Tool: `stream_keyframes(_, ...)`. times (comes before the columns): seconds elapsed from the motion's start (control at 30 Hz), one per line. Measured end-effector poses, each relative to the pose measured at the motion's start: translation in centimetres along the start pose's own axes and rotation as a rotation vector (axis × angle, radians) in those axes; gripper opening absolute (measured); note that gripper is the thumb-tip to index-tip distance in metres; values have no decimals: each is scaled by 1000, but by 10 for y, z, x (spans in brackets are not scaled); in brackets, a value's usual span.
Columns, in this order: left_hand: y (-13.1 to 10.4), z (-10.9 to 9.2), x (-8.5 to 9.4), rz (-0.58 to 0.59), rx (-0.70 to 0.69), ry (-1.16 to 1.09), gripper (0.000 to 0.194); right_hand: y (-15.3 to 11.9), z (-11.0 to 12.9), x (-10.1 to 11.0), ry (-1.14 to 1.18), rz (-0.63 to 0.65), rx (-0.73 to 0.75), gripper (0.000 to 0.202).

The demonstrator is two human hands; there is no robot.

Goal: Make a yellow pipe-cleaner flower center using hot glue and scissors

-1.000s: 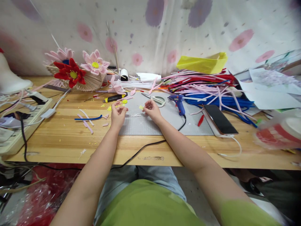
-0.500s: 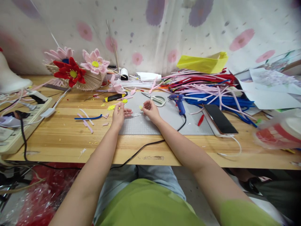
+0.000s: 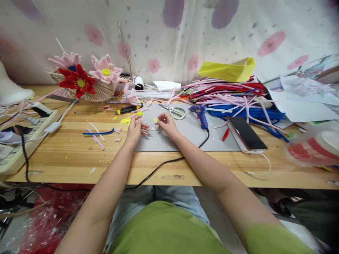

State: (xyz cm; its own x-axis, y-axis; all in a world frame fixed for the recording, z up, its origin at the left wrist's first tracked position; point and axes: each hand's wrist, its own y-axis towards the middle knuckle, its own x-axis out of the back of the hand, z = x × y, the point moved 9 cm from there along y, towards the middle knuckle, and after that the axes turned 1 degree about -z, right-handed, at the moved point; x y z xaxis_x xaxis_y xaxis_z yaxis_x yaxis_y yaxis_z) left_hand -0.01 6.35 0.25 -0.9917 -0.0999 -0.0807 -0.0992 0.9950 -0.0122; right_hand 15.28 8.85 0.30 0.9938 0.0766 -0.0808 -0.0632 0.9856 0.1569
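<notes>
Over the grey cutting mat (image 3: 185, 137), my right hand (image 3: 168, 125) pinches a small pale yellow disc-like piece (image 3: 155, 120) between thumb and fingertips. My left hand (image 3: 135, 130) is just left of it, thumb and index finger closed together, the other fingers loosely spread. A thin white strand (image 3: 144, 124) shows among the left fingers; its exact kind is too small to tell. Between the two hands, low over or on the mat, are several fine white strands (image 3: 153, 129). Bright yellow scraps (image 3: 125, 120) lie beyond my left hand.
White-handled scissors (image 3: 177, 113) and a blue glue gun (image 3: 200, 115) lie behind my right hand; the gun's black cord (image 3: 159, 165) crosses the front edge. A yellow-black cutter (image 3: 129, 109), pipe cleaners (image 3: 243, 113), a phone (image 3: 247, 132) and a flower basket (image 3: 102, 92) surround the mat.
My right hand has shifted slightly left with the yellow piece, closer to my left hand. The left hand has turned a little, its fingers showing more. The table items stay put.
</notes>
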Motion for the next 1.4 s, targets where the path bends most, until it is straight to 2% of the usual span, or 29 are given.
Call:
stream_keyframes(0.5, -1, -4, -7, 34, -128, 80, 48, -4, -1, -13, 71, 65, -63, 18)
stream_keyframes(0.63, 0, 0, -7, 30, -147, 111, 48, -8, 1, -21, 53, 118, -65, 17)
stream_keyframes(0.77, 0, 0, -5, 28, -192, 162, 50, -8, -2, -19, -3, 97, -83, 17)
stream_keyframes(0.93, -3, -5, -6, 43, -239, 241, 49, -3, 0, -15, 11, 53, -38, 15)
stream_keyframes(1.4, -6, -8, -9, 54, -251, 292, 50, -1, -2, -22, 32, 131, 6, 21)
